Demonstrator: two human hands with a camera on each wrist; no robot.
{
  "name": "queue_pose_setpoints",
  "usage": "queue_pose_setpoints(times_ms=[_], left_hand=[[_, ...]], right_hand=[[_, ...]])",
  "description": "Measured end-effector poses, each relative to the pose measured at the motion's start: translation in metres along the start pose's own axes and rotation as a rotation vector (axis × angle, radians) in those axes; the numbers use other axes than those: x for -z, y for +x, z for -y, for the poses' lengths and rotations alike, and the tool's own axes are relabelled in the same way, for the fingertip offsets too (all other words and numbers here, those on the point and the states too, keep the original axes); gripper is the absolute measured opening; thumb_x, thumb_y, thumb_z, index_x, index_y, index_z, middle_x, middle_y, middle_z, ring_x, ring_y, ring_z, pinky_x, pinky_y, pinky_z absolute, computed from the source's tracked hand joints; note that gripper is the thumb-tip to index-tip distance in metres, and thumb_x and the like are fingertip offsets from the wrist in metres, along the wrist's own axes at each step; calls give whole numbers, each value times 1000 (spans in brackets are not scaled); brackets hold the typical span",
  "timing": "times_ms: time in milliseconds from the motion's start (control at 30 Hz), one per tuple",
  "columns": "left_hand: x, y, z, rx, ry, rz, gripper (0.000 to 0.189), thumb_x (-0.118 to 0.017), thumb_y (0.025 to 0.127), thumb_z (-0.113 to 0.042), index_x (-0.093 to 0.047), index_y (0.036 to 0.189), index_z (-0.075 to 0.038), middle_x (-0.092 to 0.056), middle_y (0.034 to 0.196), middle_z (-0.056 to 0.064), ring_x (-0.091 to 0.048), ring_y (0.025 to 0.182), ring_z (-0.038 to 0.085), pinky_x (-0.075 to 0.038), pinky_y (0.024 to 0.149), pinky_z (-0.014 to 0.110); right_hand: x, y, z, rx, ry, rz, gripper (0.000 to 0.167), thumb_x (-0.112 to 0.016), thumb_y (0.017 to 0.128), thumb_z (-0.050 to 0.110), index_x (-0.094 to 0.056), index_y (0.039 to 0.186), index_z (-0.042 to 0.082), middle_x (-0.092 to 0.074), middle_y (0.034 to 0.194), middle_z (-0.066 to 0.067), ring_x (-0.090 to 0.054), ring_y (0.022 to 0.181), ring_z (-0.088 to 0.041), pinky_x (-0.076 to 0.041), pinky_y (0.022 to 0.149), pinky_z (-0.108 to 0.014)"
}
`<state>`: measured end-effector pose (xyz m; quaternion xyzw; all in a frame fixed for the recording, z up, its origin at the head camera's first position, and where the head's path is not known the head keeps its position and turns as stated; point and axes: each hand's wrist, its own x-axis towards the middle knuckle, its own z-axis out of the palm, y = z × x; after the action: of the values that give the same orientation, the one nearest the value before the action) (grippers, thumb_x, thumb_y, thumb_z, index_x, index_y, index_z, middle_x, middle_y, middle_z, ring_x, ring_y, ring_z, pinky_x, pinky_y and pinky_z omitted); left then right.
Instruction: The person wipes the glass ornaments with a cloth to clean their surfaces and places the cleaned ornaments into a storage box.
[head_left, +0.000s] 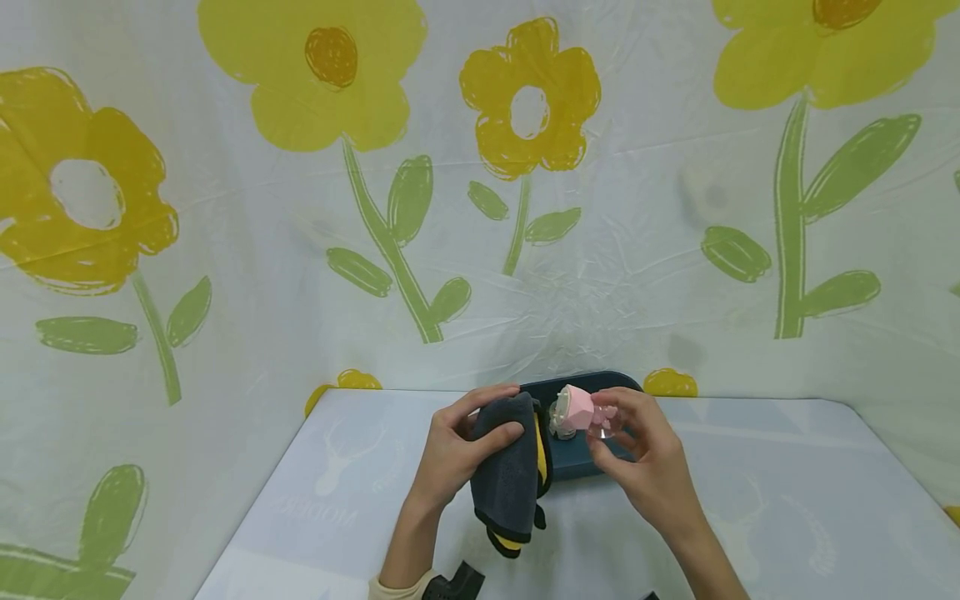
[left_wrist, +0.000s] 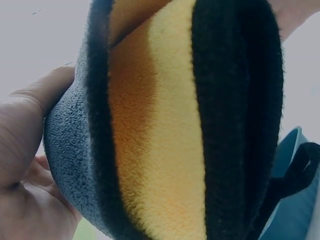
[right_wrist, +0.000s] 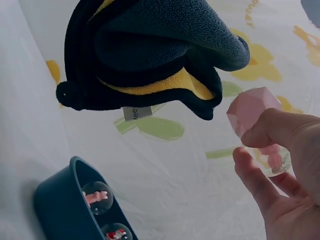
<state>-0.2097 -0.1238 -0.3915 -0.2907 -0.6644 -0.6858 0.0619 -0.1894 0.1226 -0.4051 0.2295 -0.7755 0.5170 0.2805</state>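
Observation:
My left hand (head_left: 448, 454) grips a folded microfiber cloth (head_left: 504, 467), grey outside with a yellow inner face and black edging. Its thumb lies across the near side. In the left wrist view the yellow lining (left_wrist: 165, 120) shows between the folds. To the right, my right hand (head_left: 656, 458) pinches a small snow globe (right_wrist: 254, 112) between thumb and fingers. The globe is tilted, its pink faceted base towards the cloth and its clear ball, with a pink figure inside, towards the palm. A gap separates cloth and base in the right wrist view.
Behind the hands, at the table's far edge, stands a dark teal oblong tray (head_left: 577, 462). Inside it are a clear globe with a pink figure (right_wrist: 98, 197) and another with a red and white figure (right_wrist: 116, 233). A flower-printed curtain (head_left: 600, 250) hangs beyond the pale table (head_left: 787, 500).

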Motion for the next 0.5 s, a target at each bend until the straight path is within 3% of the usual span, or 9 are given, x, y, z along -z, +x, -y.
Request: queue_pose_setpoints(times_ms=[267,500], left_hand=[[1,0,0,6,3,-2,43,-69,90,-5,-61,132,-8,-62,131,13,-74,84,19,-61,70,37],[2,0,1,3,13,-10,42,-68,91,-5,-61,132,-9,-65,124,15,-74,83,20,-61,69,38]], right_hand=[[1,-1,0,-58,35,14,57,-79,80,2,-59,131,15,-63,124,-2,-68,78,-5,-57,76,-16],[0,-1,2,-67,41,71,49,-80,81,9,-63,126,19,-70,116,1,-69,81,-4,-58,71,-19]])
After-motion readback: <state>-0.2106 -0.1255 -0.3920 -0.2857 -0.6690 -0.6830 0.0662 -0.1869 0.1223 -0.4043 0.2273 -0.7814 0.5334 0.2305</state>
